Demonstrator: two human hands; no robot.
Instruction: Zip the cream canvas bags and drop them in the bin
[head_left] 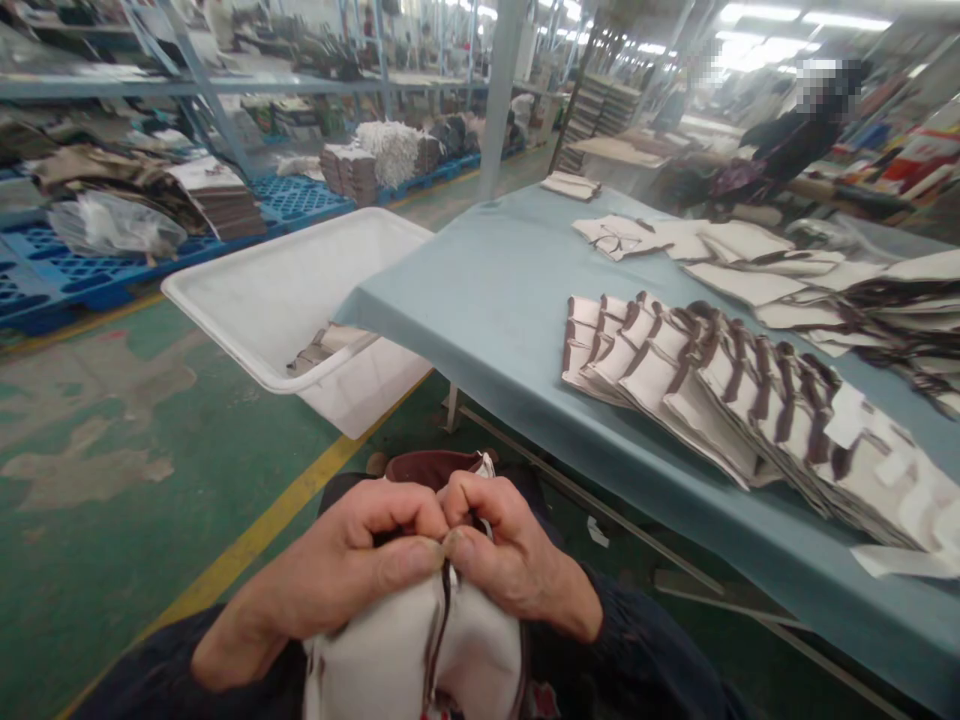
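Fingers: both sets are curled tight at lower centre of the frame, the left hand (337, 580) and right hand (517, 560) pinched together, thumb tips touching, on the top edge of a cream fabric pouch (420, 650).
Table: a blue-covered worktable (495, 290) fills the right of the frame.
Tub: a white plastic tub (277, 290) stands left of the table, a few fabric pieces lying inside.
Stack: a fanned row of cream pieces with brown trim (720, 390) lies on the table at centre right.
Pouch: it is held at bottom centre, a dark brown trim (442, 610) running down its middle.
Handling: it is judged light, soft and limp, not fragile; the firmer trimmed edge is the best place to be gripped.
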